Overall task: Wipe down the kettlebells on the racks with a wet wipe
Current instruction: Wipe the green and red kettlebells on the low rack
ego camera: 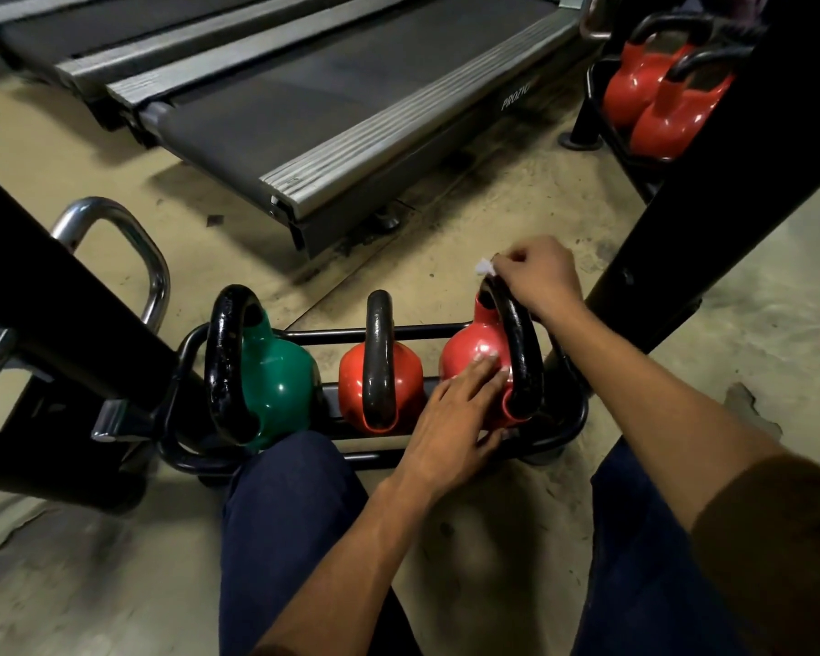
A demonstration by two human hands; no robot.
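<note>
At the right end of the rack (570,419), the red kettlebell (469,352) stood steadied by the left hand (460,411), fingers flat on its side. The right hand (538,277) pinched what looked like a bunched wet wipe (485,266) against the top of the black handle (519,345). The wipe would best be wrapped round and slid down both legs.
</note>
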